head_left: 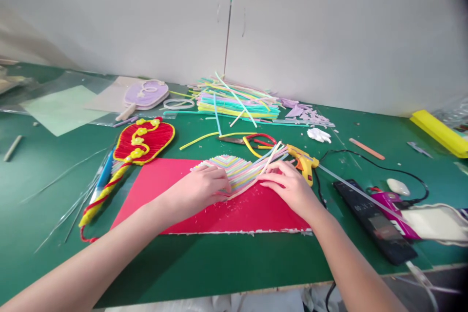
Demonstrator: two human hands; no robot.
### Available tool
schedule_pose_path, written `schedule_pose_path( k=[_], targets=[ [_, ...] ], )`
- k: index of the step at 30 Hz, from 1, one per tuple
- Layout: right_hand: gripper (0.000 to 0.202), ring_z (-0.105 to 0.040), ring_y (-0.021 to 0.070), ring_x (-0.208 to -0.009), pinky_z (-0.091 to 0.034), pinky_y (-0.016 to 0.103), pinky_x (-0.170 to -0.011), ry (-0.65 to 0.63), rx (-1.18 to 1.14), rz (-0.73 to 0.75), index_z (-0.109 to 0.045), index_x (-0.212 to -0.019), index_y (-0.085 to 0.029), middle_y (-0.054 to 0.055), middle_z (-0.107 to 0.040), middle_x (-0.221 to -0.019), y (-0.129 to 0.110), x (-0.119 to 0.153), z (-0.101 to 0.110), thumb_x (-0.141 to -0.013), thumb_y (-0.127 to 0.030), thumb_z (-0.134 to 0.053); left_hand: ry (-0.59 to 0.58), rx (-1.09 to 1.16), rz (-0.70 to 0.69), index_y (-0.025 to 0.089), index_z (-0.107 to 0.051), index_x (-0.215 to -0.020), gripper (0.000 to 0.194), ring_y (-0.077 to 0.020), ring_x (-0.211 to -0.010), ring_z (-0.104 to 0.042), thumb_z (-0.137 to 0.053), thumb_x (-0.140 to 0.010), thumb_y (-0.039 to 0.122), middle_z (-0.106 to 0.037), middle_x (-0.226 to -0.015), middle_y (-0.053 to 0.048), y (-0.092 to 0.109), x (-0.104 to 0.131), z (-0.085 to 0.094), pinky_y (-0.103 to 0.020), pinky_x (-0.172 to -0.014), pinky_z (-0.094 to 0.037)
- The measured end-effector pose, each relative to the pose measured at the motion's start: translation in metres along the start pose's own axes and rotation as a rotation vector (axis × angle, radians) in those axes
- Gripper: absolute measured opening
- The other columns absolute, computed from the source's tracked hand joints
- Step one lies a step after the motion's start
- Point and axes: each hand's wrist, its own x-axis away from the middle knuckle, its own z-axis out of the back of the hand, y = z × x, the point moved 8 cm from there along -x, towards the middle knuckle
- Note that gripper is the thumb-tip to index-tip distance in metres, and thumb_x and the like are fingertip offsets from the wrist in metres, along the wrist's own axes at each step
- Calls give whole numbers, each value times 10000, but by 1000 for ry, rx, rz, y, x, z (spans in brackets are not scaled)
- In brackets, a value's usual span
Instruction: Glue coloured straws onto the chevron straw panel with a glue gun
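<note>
A fan-like piece of pastel striped pipe cleaners (234, 169) lies on a red sheet (237, 217), its loose ends spreading to the upper right. My left hand (210, 183) rests on its left side, fingers curled down at the lower edge; what the fingertips grip is hidden. With fingers pinched together, my right hand (287, 183) holds a pale pipe cleaner (252, 184) that runs along the lower right edge of the piece. Just behind my right hand lies a yellow glue gun (303, 161).
Pliers with red handles (237, 140) lie behind the piece, before a pile of pipe cleaners (237, 102). A red and yellow fan (142, 141) sits at left, a purple fan (148, 93) behind it. A black phone (376, 224), cables and a white stick are at right.
</note>
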Motion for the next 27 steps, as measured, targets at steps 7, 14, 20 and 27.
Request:
schedule_pose_path(
  k=[7, 14, 20, 27],
  targets=[
    [106, -557, 180, -869, -494, 333, -807, 47, -25, 19, -721, -865, -265, 37, -556, -858, 2, -3, -8, -863, -275, -615, -8, 196, 71, 211, -657, -896, 97, -158, -893, -575, -561, -901, 200, -628, -930, -17, -13, 4, -10, -268, -825, -420],
    [88, -571, 175, -853, -496, 337, -818, 92, -42, 0, -695, -808, -238, 31, -544, -842, -1, 2, -8, -850, -280, -630, 49, 241, 75, 212, -664, -872, 104, -159, -895, -584, -563, -896, 217, -642, -920, -22, -17, 5, -11, -277, -829, -444],
    [94, -560, 171, -867, -492, 314, -804, 75, -89, -24, -691, -799, -242, 24, -542, -835, 4, 5, -9, -856, -273, -623, 41, 253, 102, 208, -657, -860, 91, -155, -886, -588, -570, -884, 198, -633, -925, -21, -21, 5, -12, -260, -793, -456],
    [93, -559, 168, -865, -476, 321, -820, 84, -151, -58, -687, -811, -243, 21, -539, -842, 15, 7, -8, -863, -269, -615, 35, 282, 104, 209, -647, -871, 96, -152, -899, -589, -554, -890, 192, -629, -936, -24, -25, 6, -15, -248, -797, -471]
  ],
)
